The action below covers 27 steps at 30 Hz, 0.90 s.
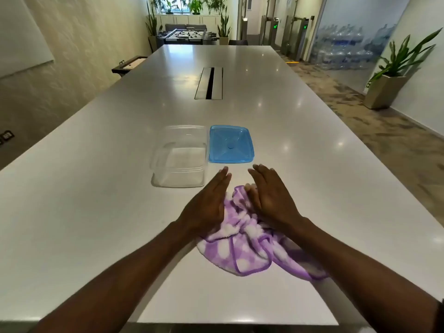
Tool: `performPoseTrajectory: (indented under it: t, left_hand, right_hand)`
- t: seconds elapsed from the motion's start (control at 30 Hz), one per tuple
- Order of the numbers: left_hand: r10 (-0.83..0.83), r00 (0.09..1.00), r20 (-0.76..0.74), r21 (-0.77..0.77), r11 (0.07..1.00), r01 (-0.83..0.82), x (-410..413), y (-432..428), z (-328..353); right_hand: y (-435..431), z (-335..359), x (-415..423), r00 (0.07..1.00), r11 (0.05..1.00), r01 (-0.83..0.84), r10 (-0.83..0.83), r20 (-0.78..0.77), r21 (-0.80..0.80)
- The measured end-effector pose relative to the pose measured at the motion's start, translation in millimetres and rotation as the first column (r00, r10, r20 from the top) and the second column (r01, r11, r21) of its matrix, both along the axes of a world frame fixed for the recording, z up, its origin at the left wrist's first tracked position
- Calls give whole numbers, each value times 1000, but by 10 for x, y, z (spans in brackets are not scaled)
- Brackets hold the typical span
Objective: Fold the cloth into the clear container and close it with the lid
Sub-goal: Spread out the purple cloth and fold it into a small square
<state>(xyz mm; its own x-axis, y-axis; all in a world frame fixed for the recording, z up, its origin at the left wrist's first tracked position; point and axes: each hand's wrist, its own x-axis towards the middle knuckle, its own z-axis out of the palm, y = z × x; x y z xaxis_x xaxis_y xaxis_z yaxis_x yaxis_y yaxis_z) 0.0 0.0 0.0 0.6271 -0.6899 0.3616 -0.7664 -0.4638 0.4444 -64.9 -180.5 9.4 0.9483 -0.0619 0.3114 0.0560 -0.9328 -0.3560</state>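
Observation:
A purple cloth with white spots lies crumpled on the white table, near its front edge. My left hand hovers over the cloth's left side, fingers straight and pointing forward. My right hand rests flat on the cloth's far part, fingers extended; it holds nothing. The clear square container stands open and empty just beyond my left hand. The blue lid lies flat on the table, touching the container's right side.
A metal cable hatch is set into the table's middle, further back. A potted plant stands on the floor at the right. A foosball table sits beyond the table's far end.

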Motion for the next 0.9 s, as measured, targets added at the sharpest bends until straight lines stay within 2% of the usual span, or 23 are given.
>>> performPoseTrajectory:
  t: [0.07,0.13,0.23,0.3,0.4,0.67,0.9]
  left_hand:
    - [10,998,-67,-21,1000,-12,-40,-2,-9]
    - [-5,989,-149,-2,1000,5,-114,-10,-27]
    - [-34,966,-255,48,998,48,-168,-27,-73]
    - [-16,962,-272,96,994,44,-186,-35,-108]
    - [18,960,-281,163,986,29,-198,-23,-169]
    - [42,955,-292,146,989,1,-161,51,-198]
    - [-52,980,-193,148,986,81,-221,104,-214]
  right_hand:
    - [-27,-3,-28,998,997,27,-32,62,79]
    - [-40,-34,-61,997,993,37,-44,57,113]
    - [-55,-82,-75,999,995,14,-19,40,102]
    - [-65,-111,-75,1000,997,2,-3,11,80]
    - [-93,-139,-68,999,997,-13,16,-41,70]
    - [-219,-122,-64,998,992,-19,27,-63,125]
    - [-268,-161,-82,997,989,-46,54,-61,139]
